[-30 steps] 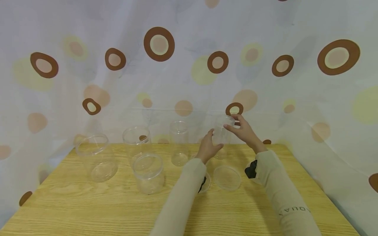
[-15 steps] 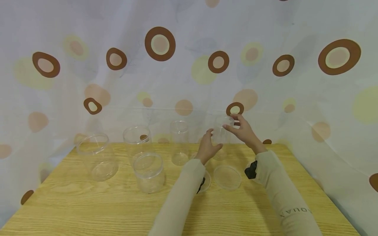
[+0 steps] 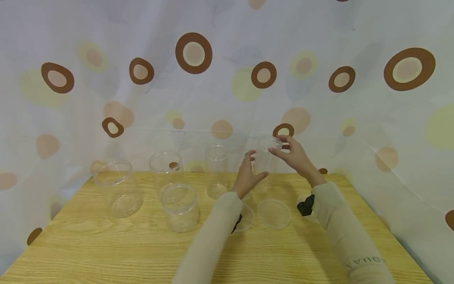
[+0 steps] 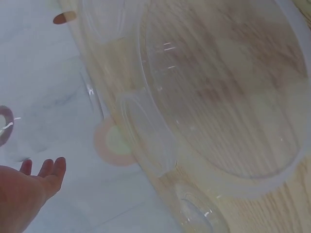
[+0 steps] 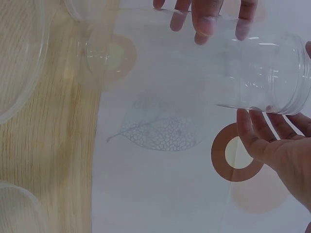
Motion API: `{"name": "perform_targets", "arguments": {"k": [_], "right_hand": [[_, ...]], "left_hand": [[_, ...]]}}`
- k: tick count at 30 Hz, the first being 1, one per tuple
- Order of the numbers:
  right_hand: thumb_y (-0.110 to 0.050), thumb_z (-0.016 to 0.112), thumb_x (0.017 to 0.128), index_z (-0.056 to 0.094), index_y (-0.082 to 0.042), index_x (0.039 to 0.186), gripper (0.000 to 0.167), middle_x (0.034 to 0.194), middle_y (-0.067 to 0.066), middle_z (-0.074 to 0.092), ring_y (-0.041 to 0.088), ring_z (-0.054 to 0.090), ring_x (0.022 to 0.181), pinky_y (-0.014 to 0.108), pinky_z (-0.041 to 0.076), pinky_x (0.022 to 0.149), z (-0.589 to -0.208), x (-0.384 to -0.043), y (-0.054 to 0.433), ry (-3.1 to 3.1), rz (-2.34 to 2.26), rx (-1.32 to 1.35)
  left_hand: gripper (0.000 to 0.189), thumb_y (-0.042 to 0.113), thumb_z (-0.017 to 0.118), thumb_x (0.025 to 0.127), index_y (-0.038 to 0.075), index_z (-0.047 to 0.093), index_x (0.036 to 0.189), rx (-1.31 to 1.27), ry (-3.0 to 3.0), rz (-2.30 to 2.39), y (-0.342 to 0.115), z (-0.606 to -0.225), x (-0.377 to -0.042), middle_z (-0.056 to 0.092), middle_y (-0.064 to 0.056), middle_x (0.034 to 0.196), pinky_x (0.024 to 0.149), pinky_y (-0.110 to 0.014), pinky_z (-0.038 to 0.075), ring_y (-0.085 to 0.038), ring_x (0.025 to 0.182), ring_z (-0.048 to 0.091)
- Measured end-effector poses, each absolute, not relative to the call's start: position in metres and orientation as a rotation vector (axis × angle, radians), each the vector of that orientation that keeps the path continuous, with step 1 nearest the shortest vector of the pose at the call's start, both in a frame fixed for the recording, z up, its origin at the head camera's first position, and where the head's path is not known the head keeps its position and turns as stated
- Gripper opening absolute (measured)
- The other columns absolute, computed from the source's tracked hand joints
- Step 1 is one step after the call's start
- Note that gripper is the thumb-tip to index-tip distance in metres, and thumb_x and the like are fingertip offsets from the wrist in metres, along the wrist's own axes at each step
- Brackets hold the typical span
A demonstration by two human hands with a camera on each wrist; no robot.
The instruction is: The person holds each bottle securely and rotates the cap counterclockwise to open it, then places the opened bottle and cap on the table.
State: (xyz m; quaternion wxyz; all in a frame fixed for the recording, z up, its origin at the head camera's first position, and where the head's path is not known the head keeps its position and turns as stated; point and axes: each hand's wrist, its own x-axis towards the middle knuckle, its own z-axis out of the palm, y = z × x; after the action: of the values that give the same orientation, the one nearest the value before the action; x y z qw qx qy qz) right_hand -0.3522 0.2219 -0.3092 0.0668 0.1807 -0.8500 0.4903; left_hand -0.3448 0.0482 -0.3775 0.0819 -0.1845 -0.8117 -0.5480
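Observation:
A tall clear jar (image 3: 267,159) stands upright at the back right of the table, between both hands. My left hand (image 3: 245,175) holds its body from the near left, thumb and fingers spread round the side. Up at the rim, my right hand (image 3: 292,156) grips it with the thumb in front and the fingers behind. In the right wrist view the jar (image 5: 194,63) appears sideways, with the right hand (image 5: 286,150) along one side near the rim and the left hand's fingers (image 5: 206,17) across the other. The jar's base is hard to make out.
Clear jars stand to the left: a wide one (image 3: 118,193), another (image 3: 166,173), a short one (image 3: 179,211) and a narrow tall one (image 3: 216,173). Clear round discs like lids lie nearby, one (image 3: 274,213) in front of the held jar. A patterned curtain (image 3: 227,98) hangs behind.
Both hands have shifted very slightly upward with the jar, and the right forearm has swung a little to the right. The other jars stay put; the head view has drifted slightly.

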Motion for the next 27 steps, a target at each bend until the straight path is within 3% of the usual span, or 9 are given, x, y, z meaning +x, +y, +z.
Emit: {"name": "perform_targets", "arguments": {"k": [12, 19, 27], "right_hand": [[-0.033, 0.062, 0.087, 0.031, -0.005, 0.139, 0.066, 0.137, 0.015, 0.037, 0.034, 0.042, 0.121, 0.048, 0.044, 0.090, -0.298, -0.335, 0.215, -2.593, 1.428, 0.603], [-0.033, 0.063, 0.086, 0.032, -0.009, 0.140, 0.066, 0.143, 0.014, 0.032, 0.035, 0.038, 0.124, 0.050, 0.041, 0.092, -0.289, -0.320, 0.211, -2.600, 1.453, 0.637], [-0.034, 0.064, 0.085, 0.033, -0.013, 0.140, 0.066, 0.142, 0.010, 0.035, 0.031, 0.041, 0.121, 0.045, 0.043, 0.089, -0.290, -0.308, 0.207, -2.638, 1.424, 0.682]], "left_hand": [[0.084, 0.022, 0.072, 0.079, 0.029, 0.016, 0.143, -0.673, -2.372, -1.719, 0.034, -0.377, -0.336, 0.035, -0.013, 0.141, 0.100, -0.050, 0.037, -0.034, 0.126, 0.038], [0.089, 0.026, 0.073, 0.078, 0.028, 0.014, 0.143, -0.714, -2.370, -1.772, 0.028, -0.374, -0.327, 0.038, -0.010, 0.140, 0.098, -0.051, 0.039, -0.034, 0.124, 0.041], [0.085, 0.025, 0.072, 0.079, 0.035, 0.014, 0.140, -0.775, -2.369, -1.898, 0.013, -0.374, -0.309, 0.038, -0.006, 0.139, 0.099, -0.050, 0.038, -0.033, 0.125, 0.042]]}}
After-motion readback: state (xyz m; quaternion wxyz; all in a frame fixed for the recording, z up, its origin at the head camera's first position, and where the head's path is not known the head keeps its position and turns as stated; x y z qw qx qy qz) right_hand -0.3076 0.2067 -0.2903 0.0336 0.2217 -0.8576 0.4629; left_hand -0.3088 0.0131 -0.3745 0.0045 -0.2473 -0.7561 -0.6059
